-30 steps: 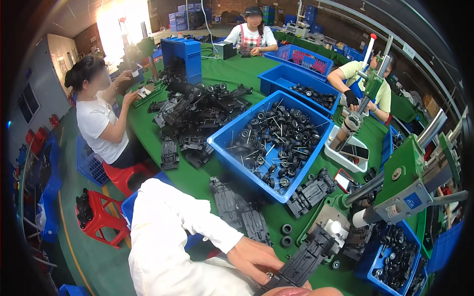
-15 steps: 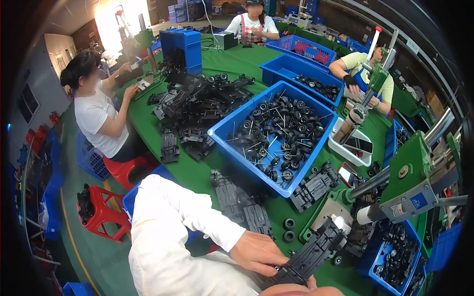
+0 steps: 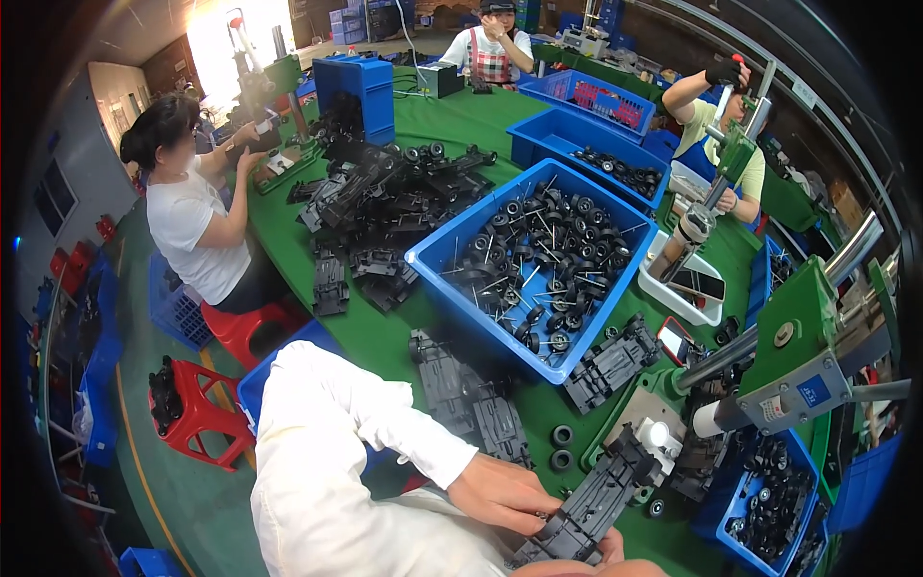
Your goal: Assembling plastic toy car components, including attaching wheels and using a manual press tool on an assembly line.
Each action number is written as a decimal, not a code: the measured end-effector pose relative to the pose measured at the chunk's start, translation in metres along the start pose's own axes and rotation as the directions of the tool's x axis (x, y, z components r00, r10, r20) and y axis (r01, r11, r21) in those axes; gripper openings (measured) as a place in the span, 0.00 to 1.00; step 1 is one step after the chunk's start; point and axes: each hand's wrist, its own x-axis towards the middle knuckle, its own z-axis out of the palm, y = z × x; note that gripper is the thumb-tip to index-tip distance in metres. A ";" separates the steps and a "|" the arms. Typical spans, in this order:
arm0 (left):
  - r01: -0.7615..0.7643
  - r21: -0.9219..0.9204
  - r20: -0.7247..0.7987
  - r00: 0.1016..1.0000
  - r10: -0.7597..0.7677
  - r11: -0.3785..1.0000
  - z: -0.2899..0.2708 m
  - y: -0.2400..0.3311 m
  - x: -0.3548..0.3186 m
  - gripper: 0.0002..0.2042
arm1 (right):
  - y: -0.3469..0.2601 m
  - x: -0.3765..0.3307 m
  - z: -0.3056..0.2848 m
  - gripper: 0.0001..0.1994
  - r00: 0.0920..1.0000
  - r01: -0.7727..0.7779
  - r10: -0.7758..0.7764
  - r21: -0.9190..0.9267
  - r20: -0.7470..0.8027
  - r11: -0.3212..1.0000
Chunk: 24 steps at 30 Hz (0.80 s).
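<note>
Here, both hands [image 3: 514, 495] grip black chassis [image 3: 596, 500] (near press).

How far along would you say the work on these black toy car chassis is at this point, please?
Done: a short row of chassis lies on the green table beside the left hand. In hand: both hands hold one black chassis, its far end at the green press; the right hand is mostly out of frame. Left: a large pile of chassis and a blue bin of wheel axles.
</note>
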 end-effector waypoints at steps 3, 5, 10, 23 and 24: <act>0.005 -0.014 -0.050 0.999 -0.006 1.000 -0.001 -0.001 0.003 0.15 | 0.001 0.002 -0.005 0.46 1.000 -0.006 0.006 0.008 -0.014 1.000; 0.023 -0.012 -0.056 0.998 -0.023 1.000 -0.001 0.001 0.004 0.14 | 0.000 0.002 -0.004 0.45 1.000 -0.005 0.006 0.012 -0.026 1.000; 0.018 -0.010 -0.035 0.999 -0.018 1.000 0.000 -0.006 0.005 0.14 | 0.001 0.000 0.004 0.41 0.997 -0.022 0.026 0.047 -0.075 0.999; -0.110 0.313 -0.067 0.988 0.138 0.943 0.004 -0.029 -0.001 0.17 | -0.002 0.000 0.026 0.32 0.971 -0.035 0.077 0.182 -0.226 0.983; -0.119 0.355 -0.076 0.985 0.156 0.927 0.002 -0.028 -0.002 0.15 | -0.002 0.000 0.027 0.32 0.967 -0.035 0.082 0.195 -0.239 0.980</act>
